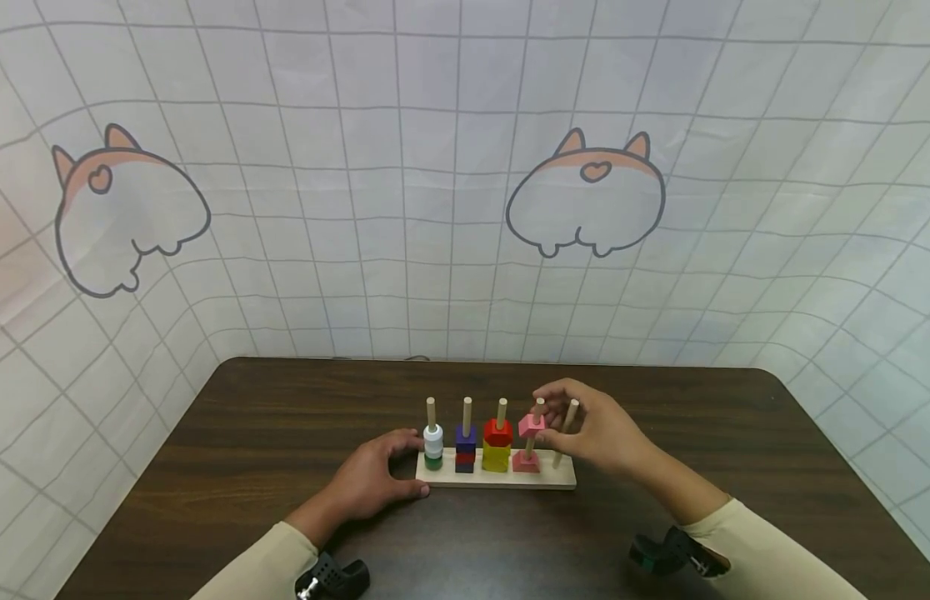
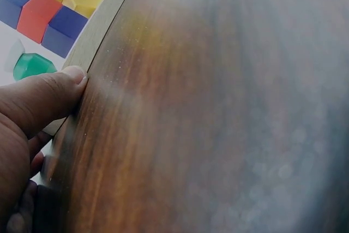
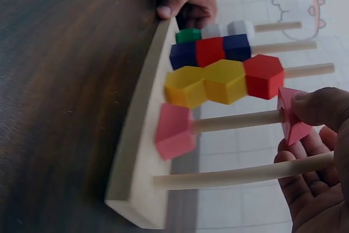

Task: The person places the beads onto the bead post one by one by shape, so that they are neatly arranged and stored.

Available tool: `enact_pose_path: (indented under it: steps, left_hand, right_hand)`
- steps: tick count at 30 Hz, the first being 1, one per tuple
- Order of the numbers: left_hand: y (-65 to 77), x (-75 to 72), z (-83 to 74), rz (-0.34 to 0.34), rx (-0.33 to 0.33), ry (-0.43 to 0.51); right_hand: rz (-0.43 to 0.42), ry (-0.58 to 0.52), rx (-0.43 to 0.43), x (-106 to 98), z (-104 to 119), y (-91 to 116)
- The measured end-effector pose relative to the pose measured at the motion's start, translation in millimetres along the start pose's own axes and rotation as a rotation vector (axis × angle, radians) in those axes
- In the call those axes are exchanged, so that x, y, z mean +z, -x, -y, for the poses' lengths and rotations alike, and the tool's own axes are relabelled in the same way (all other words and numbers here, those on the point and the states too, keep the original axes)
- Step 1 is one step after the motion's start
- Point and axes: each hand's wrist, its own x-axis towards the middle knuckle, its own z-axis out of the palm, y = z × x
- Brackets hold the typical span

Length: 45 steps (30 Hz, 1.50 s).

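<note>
A wooden peg stacker (image 1: 502,482) with a row of upright pegs stands on the table. My left hand (image 1: 369,483) grips its left end, with the thumb (image 2: 68,77) on the front edge. My right hand (image 1: 596,429) pinches a pink block (image 3: 294,130), which is threaded on the upper part of the fourth peg. Another pink block (image 3: 175,131) sits at that peg's foot, with a gap between the two. The rightmost peg (image 3: 240,178) is bare and passes close by my right fingers.
The other pegs carry green and white blocks (image 1: 433,442), blue and red blocks (image 1: 466,442), and yellow blocks (image 1: 497,458) under a red hexagonal block (image 1: 498,432). Behind the dark wooden table (image 1: 322,400) hangs a white gridded curtain (image 1: 405,183).
</note>
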Motion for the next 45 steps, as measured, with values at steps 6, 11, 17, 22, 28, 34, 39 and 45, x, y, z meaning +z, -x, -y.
enact_pose_path:
  steps: [6, 11, 17, 22, 28, 34, 39, 45]
  left_hand:
    - [-0.9, 0.2, 0.7, -0.009, 0.001, -0.001]
    - [-1.9, -0.4, 0.7, -0.008, 0.001, 0.009]
    - [-2.6, -1.1, 0.2, -0.008, -0.003, 0.019]
    - [-3.2, -1.0, 0.5, -0.011, -0.004, 0.018]
    - [-3.8, -1.2, 2.1, -0.011, 0.001, 0.013]
    - [-0.2, -1.8, 0.6, 0.012, 0.007, 0.007]
    - [4.0, -3.7, 0.2, 0.053, 0.032, -0.018]
    - [7.8, -10.3, -0.5, 0.12, 0.071, 0.002]
  right_hand:
    - [0.037, -0.027, 0.041, 10.3, -14.6, 3.6]
    - [0.066, -0.039, 0.04, 19.8, -28.0, 4.1]
    - [0.089, -0.055, 0.054, 28.1, -38.8, 4.4]
    - [0.095, -0.058, 0.075, 31.3, -40.3, 4.3]
    - [0.088, -0.077, 0.056, 30.0, -41.1, 5.0]
    - [0.019, -0.088, 0.082, 17.9, -42.7, 15.4]
    - [-0.037, -0.062, 0.072, 0.8, -47.6, 29.3]
    - [-0.068, 0.03, 0.081, -22.4, -50.4, 46.1]
